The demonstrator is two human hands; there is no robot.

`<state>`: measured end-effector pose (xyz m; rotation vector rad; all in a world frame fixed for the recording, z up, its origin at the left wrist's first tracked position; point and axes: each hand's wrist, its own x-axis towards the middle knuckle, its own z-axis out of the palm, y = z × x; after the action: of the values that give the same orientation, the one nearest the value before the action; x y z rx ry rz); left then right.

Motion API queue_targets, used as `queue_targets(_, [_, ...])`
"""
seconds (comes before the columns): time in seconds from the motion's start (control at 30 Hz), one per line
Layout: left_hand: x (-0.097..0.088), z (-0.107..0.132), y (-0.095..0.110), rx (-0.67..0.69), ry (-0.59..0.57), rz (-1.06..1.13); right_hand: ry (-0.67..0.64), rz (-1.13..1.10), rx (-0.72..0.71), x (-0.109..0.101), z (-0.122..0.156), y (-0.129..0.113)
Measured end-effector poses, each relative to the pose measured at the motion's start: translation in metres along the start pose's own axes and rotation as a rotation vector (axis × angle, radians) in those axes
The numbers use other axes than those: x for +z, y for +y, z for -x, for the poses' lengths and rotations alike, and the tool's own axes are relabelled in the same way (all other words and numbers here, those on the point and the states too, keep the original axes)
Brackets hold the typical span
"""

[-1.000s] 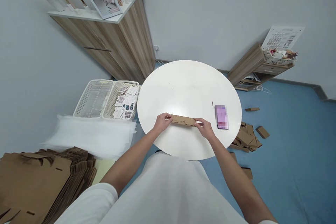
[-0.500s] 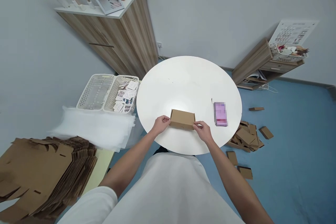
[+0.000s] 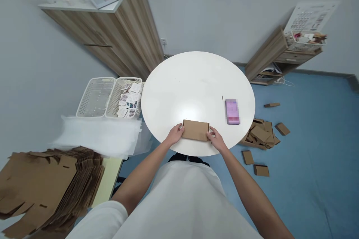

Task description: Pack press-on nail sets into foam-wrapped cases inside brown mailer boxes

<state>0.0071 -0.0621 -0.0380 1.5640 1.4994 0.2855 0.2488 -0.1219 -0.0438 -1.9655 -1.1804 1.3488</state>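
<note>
A small brown cardboard box [image 3: 195, 130] lies flat near the front edge of the round white table [image 3: 196, 86]. My left hand [image 3: 176, 134] grips its left end and my right hand [image 3: 215, 139] grips its right end, fingers curled against the sides. A pink blurred phone [image 3: 232, 111] lies on the table to the right of the box, apart from both hands.
Two white baskets [image 3: 97, 97] stand left of the table, one with printed cards [image 3: 127, 101]. White sheets [image 3: 98, 136] and a stack of flat cardboard blanks [image 3: 47, 183] lie at the left. Finished brown boxes [image 3: 262, 134] are scattered on the blue floor at the right. A wooden cabinet [image 3: 123, 33] stands behind.
The box was on edge between my hands a second ago; it has been tipped down flat on the table and drawn a little nearer to the front edge.
</note>
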Motion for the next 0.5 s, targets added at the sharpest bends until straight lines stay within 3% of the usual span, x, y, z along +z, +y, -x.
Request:
queue_targets(0.13, [-0.001,-0.001,0.005,0.122,-0.09,-0.004,-0.031,0.116,-0.061,0.004,0.008,-0.011])
queue_targets(0.3, [0.004,0.004,0.01,0.126,-0.08,-0.096,0.005,0.195,-0.043,0.01,0.02,-0.012])
queue_targets(0.5, [0.029,0.013,0.029,0.192,-0.108,-0.034,0.213,0.066,0.004,-0.006,0.048,0.015])
